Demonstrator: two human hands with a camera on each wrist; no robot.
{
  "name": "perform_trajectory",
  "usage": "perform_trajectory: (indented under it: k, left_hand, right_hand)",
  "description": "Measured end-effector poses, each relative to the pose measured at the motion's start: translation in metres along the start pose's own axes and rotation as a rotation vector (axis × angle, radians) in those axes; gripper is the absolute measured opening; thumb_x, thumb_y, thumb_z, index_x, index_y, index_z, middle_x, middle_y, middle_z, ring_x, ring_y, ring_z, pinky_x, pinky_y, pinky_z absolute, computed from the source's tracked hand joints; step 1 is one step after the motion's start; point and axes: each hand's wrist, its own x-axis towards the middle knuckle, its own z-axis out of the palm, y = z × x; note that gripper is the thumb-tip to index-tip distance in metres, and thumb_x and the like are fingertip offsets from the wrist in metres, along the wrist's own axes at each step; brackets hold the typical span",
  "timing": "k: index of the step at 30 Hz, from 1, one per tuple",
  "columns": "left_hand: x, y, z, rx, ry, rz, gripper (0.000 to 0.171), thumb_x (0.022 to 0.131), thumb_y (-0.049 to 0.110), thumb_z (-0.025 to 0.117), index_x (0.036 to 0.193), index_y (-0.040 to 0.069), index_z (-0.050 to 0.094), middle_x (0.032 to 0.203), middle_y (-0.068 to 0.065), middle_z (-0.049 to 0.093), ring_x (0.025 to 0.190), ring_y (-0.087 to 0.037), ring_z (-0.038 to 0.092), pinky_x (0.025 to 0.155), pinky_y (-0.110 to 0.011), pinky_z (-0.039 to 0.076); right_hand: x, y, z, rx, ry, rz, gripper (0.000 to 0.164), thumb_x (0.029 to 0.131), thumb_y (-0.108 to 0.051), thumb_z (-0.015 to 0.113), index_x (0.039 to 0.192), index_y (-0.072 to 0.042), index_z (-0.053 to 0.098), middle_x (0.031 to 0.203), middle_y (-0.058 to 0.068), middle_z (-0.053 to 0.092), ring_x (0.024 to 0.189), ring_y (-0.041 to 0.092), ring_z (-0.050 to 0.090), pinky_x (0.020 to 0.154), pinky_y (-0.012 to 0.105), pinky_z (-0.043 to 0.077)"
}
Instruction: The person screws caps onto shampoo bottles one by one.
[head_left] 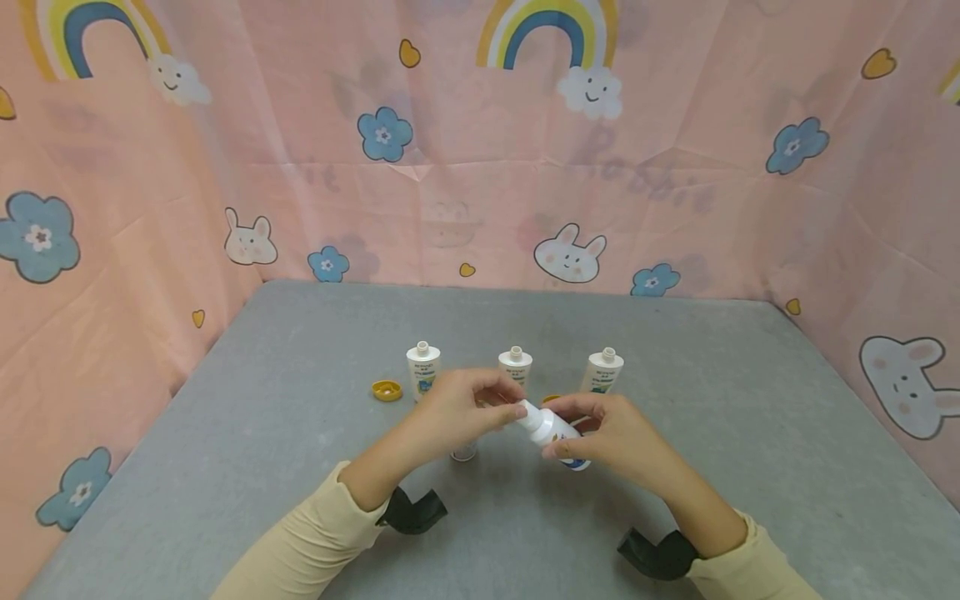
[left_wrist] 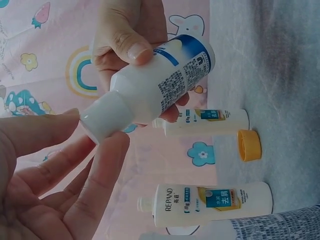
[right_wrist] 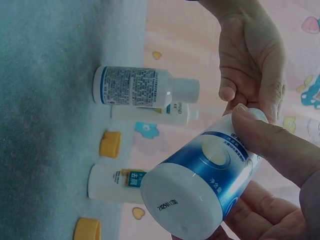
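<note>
A small white bottle with a blue label (right_wrist: 212, 155) is held tilted above the table between both hands. My right hand (head_left: 617, 435) grips its body, thumb on one side and fingers round the other. With thumb and fingertips, my left hand (head_left: 456, 410) pinches the bottle's white cap (left_wrist: 106, 116), which sits on the neck. The cap end points up toward my left hand and the base faces down to the right. A second capped white bottle (right_wrist: 132, 87) stands on the table, mostly hidden behind my left hand in the head view.
Three uncapped shampoo bottles stand in a row behind the hands: left (head_left: 423, 367), middle (head_left: 515, 360) and right (head_left: 604, 369). One yellow cap (head_left: 387, 390) lies beside the left bottle; another yellow cap (right_wrist: 110, 144) lies among them. Pink patterned cloth (head_left: 450, 183) walls the grey table (head_left: 315, 333).
</note>
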Motion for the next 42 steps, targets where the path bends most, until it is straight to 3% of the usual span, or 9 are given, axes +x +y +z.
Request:
perform_trajectory:
  k: [8,12,16,21,33,38,42]
  left_hand:
    - [-0.0009,0.0007,-0.0019,0.053,-0.032,0.096,0.019,0.09,0.012,0.074,0.109,0.012,0.073,0.109,-0.001,0.073,0.099,-0.013,0.069,0.078,-0.019,0.056]
    - [-0.0003,-0.0001,-0.0019,0.035,-0.044,0.089,0.028,0.09,0.015,0.074,0.117,0.01,0.07,0.117,-0.004,0.071,0.105,-0.017,0.069,0.082,-0.02,0.058]
    - [0.0014,-0.0027,0.0,0.07,-0.003,0.05,0.023,0.091,0.024,0.074,0.111,0.014,0.072,0.107,0.001,0.073,0.099,-0.012,0.067,0.084,-0.024,0.056]
    - [0.0022,-0.0036,0.0015,0.09,0.011,0.063,0.012,0.091,0.023,0.074,0.1,0.015,0.074,0.094,0.003,0.073,0.087,-0.007,0.065,0.075,-0.022,0.055]
    - [0.0001,0.0002,0.0,0.083,-0.042,0.14,0.018,0.091,0.012,0.073,0.109,0.012,0.073,0.106,-0.001,0.073,0.098,-0.013,0.068,0.079,-0.017,0.055]
    - [0.0012,-0.0011,0.0016,0.065,-0.026,0.09,0.027,0.089,0.018,0.076,0.114,0.011,0.071,0.111,-0.003,0.072,0.1,-0.014,0.068,0.081,-0.019,0.056]
    - [0.0008,-0.0013,0.0031,0.061,0.006,0.04,0.025,0.087,0.024,0.078,0.109,0.014,0.072,0.103,0.0,0.073,0.093,-0.01,0.067,0.077,-0.021,0.056]
  right_hand:
    - [0.0008,0.0016,-0.0004,0.007,0.0,0.006,0.045,0.077,-0.02,0.086,0.116,-0.004,0.071,0.11,0.014,0.072,0.086,0.021,0.069,0.07,0.032,0.058]
    - [0.0009,0.002,-0.0001,0.013,-0.002,0.003,0.046,0.077,-0.022,0.086,0.118,-0.004,0.071,0.11,0.015,0.071,0.085,0.021,0.069,0.07,0.032,0.058]
    - [0.0007,0.0016,0.0004,0.012,-0.001,0.0,0.046,0.077,-0.021,0.086,0.117,-0.004,0.071,0.11,0.014,0.072,0.085,0.02,0.069,0.069,0.031,0.058]
    - [0.0008,0.0013,-0.0002,0.006,0.001,0.0,0.045,0.077,-0.02,0.086,0.117,-0.004,0.071,0.11,0.014,0.072,0.085,0.02,0.069,0.069,0.031,0.058]
    - [0.001,0.0032,-0.0017,0.018,-0.008,0.01,0.045,0.077,-0.02,0.086,0.117,-0.005,0.071,0.111,0.014,0.071,0.085,0.021,0.068,0.07,0.033,0.058]
    - [0.0012,0.0034,-0.0017,0.018,-0.006,0.01,0.045,0.078,-0.02,0.085,0.118,-0.005,0.071,0.11,0.014,0.071,0.085,0.021,0.068,0.069,0.032,0.058]
    - [0.0004,0.0019,-0.0016,0.016,-0.009,0.01,0.046,0.077,-0.021,0.086,0.117,-0.004,0.071,0.109,0.014,0.071,0.085,0.021,0.069,0.069,0.032,0.058]
